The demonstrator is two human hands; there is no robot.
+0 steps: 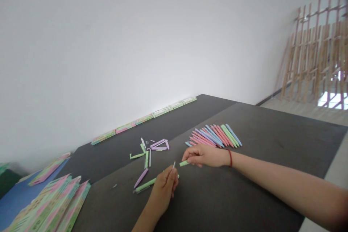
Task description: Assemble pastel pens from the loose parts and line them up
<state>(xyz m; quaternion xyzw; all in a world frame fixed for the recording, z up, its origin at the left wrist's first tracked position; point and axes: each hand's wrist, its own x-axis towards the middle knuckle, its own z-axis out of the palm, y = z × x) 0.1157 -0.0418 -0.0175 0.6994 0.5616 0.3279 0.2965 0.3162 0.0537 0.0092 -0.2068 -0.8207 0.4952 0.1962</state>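
My left hand (163, 185) is closed, pinching a slim pale pen refill (174, 165) whose tip points up. A bit of light green shows past its fingers; I cannot tell whether it is held. My right hand (203, 155), just to the right and slightly farther off, grips a light green pen barrel piece (183, 163). The two held parts are close but apart. Left of my left hand lie a green pen (145, 185) and a purple pen piece (141, 178). Beyond them are scattered green parts (137, 156), purple parts (159, 148) and white refills (150, 157).
A row of pink, blue, purple and green pens (217, 135) lies beyond my right hand on the dark table (244, 195). Flat printed boxes (160, 112) line the wall edge. Printed packages (54, 203) are piled at front left. Wooden racks (320, 50) stand at far right.
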